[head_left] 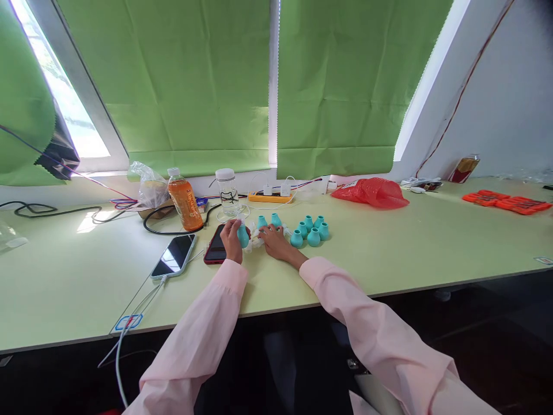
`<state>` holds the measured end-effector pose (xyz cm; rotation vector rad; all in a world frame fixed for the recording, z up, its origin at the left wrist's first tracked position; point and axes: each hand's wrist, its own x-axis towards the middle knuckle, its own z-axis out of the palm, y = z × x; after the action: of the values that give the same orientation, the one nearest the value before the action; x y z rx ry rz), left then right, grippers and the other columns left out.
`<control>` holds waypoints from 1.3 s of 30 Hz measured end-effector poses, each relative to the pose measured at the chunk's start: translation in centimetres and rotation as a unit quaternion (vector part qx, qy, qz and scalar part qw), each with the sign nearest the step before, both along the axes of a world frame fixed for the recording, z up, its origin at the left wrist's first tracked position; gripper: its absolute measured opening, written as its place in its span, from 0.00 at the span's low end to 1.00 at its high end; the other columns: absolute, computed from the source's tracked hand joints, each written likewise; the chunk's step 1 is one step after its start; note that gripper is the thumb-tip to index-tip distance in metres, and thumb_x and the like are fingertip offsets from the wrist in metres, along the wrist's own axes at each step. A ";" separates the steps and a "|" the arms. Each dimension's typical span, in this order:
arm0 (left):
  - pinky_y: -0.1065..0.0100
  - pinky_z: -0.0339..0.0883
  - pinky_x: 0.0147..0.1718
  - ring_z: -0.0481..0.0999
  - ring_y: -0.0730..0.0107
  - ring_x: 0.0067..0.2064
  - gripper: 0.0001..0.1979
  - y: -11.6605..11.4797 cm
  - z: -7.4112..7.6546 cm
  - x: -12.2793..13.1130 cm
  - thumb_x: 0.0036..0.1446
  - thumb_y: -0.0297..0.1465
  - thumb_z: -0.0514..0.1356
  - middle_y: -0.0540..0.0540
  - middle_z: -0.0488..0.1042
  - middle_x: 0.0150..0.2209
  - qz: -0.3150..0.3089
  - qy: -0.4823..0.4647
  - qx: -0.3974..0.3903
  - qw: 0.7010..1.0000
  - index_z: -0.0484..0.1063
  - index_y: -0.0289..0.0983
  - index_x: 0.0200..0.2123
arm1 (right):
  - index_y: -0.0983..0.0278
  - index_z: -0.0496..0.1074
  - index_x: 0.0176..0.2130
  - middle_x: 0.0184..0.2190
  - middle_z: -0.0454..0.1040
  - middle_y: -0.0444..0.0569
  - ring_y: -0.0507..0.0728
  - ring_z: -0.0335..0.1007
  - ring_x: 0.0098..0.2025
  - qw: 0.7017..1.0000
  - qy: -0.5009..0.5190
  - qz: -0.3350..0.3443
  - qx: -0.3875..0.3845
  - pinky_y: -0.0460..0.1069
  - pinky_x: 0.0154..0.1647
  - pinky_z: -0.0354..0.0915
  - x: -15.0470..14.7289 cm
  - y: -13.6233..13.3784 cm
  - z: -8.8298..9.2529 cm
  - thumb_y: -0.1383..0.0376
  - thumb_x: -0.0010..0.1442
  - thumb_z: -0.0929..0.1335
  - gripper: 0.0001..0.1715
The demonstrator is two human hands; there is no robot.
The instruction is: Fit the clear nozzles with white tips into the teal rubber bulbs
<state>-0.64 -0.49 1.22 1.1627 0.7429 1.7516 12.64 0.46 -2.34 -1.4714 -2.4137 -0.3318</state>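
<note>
Office: long green desk (pixel 410 253), window blinds (pixel 345 86), power strip (pixel 271 197), phones charging (pixel 174 256).

left hand (pixel 232 239) grips teal bulb (pixel 243 236) | right hand (pixel 273 240) flat on table (pixel 389 253) | six teal bulbs (pixel 311 229) (clustered) beside it

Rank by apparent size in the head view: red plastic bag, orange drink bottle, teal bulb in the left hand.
1. red plastic bag, largest.
2. orange drink bottle, somewhat smaller.
3. teal bulb, clearly smallest, partly hidden by the left hand.
</note>
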 end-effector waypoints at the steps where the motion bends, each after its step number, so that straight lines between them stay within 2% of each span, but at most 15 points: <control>1: 0.74 0.56 0.15 0.65 0.76 0.16 0.08 0.0 0.0 0.0 0.46 0.35 0.53 0.53 0.66 0.16 0.000 0.002 -0.001 1.000 0.59 0.38 0.22 | 0.63 0.63 0.44 0.48 0.59 0.54 0.63 0.50 0.48 1.000 0.003 -0.002 -0.001 0.58 0.42 0.53 0.1 0.1 0.0 0.75 0.52 0.56 0.20; 7: 0.74 0.57 0.15 0.64 0.76 0.15 0.07 -0.2 0.2 0.0 0.46 0.35 0.53 0.53 0.66 0.14 -0.003 0.008 -0.012 1.000 0.60 0.37 0.22 | 0.65 0.64 0.44 0.44 0.61 0.53 0.58 0.55 0.44 1.000 0.029 -0.001 0.005 0.52 0.41 0.56 0.6 0.4 0.2 0.79 0.50 0.55 0.23; 11: 0.74 0.57 0.14 0.63 0.76 0.14 0.07 -0.4 0.4 0.2 0.45 0.34 0.53 0.54 0.64 0.12 -0.016 0.021 -0.028 0.999 0.60 0.37 0.20 | 0.67 0.63 0.46 0.41 0.61 0.54 0.57 0.56 0.43 0.999 0.049 -0.014 0.008 0.50 0.43 0.55 0.8 0.5 0.5 0.77 0.52 0.54 0.23; 16: 0.74 0.56 0.12 0.62 0.77 0.13 0.07 -0.6 0.5 0.4 0.43 0.34 0.54 0.56 0.61 0.11 -0.027 0.034 -0.050 0.998 0.60 0.36 0.20 | 0.67 0.62 0.49 0.43 0.59 0.57 0.60 0.52 0.46 0.998 0.061 -0.030 -0.001 0.53 0.42 0.56 0.7 0.2 0.4 0.71 0.54 0.57 0.22; 19: 0.74 0.56 0.12 0.62 0.77 0.13 0.07 -0.6 0.5 0.4 0.42 0.34 0.54 0.56 0.61 0.11 -0.032 0.039 -0.059 0.997 0.60 0.36 0.20 | 0.64 0.65 0.45 0.44 0.59 0.57 0.62 0.50 0.47 0.997 0.066 -0.028 -0.011 0.54 0.41 0.56 0.6 0.0 0.4 0.70 0.55 0.57 0.19; 22: 0.74 0.56 0.12 0.62 0.77 0.12 0.07 -0.5 0.4 0.3 0.41 0.34 0.54 0.55 0.62 0.11 -0.041 0.050 -0.071 0.995 0.61 0.36 0.20 | 0.64 0.67 0.42 0.41 0.63 0.55 0.62 0.50 0.47 0.996 0.084 -0.017 -0.023 0.56 0.43 0.55 0.6 0.0 0.4 0.70 0.55 0.57 0.16; 25: 0.74 0.56 0.12 0.62 0.76 0.12 0.05 -0.5 0.3 0.3 0.40 0.32 0.54 0.55 0.62 0.10 -0.057 0.069 -0.085 0.992 0.62 0.36 0.21 | 0.64 0.67 0.40 0.39 0.65 0.55 0.62 0.51 0.47 0.992 0.124 -0.009 -0.031 0.58 0.46 0.52 0.6 0.0 0.5 0.70 0.55 0.58 0.15; 28: 0.74 0.57 0.12 0.63 0.75 0.12 0.05 -0.5 0.2 0.4 0.38 0.30 0.55 0.55 0.64 0.11 -0.073 0.096 -0.095 0.988 0.63 0.36 0.23 | 0.65 0.66 0.43 0.41 0.63 0.57 0.62 0.52 0.48 0.981 0.194 -0.008 -0.027 0.58 0.47 0.51 0.6 0.1 0.7 0.71 0.55 0.58 0.17; 31: 0.74 0.57 0.12 0.63 0.75 0.12 0.08 -0.4 0.0 0.6 0.36 0.29 0.58 0.54 0.65 0.12 -0.081 0.129 -0.102 0.983 0.64 0.35 0.24 | 0.66 0.64 0.46 0.44 0.61 0.57 0.61 0.52 0.49 0.954 0.300 0.001 -0.014 0.56 0.47 0.53 0.8 0.5 1.0 0.70 0.55 0.58 0.18; 33: 0.74 0.57 0.12 0.63 0.75 0.12 0.09 -0.4 -0.2 0.6 0.34 0.28 0.59 0.53 0.66 0.12 -0.086 0.154 -0.108 0.979 0.65 0.35 0.25 | 0.66 0.65 0.44 0.43 0.62 0.55 0.58 0.56 0.48 0.925 0.380 0.011 -0.014 0.54 0.46 0.56 1.0 0.9 1.3 0.68 0.54 0.59 0.17; 39: 0.74 0.57 0.13 0.64 0.76 0.14 0.09 0.0 -0.9 0.6 0.33 0.27 0.59 0.51 0.67 0.13 -0.082 0.231 -0.109 0.963 0.68 0.33 0.25 | 0.66 0.67 0.36 0.34 0.69 0.50 0.53 0.66 0.35 0.802 0.588 0.052 -0.091 0.49 0.34 0.65 1.5 1.6 2.1 0.60 0.50 0.64 0.14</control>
<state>-0.03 -0.45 0.37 1.4515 1.0522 1.2358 14.14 2.05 -0.21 -1.0505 -1.4623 0.6851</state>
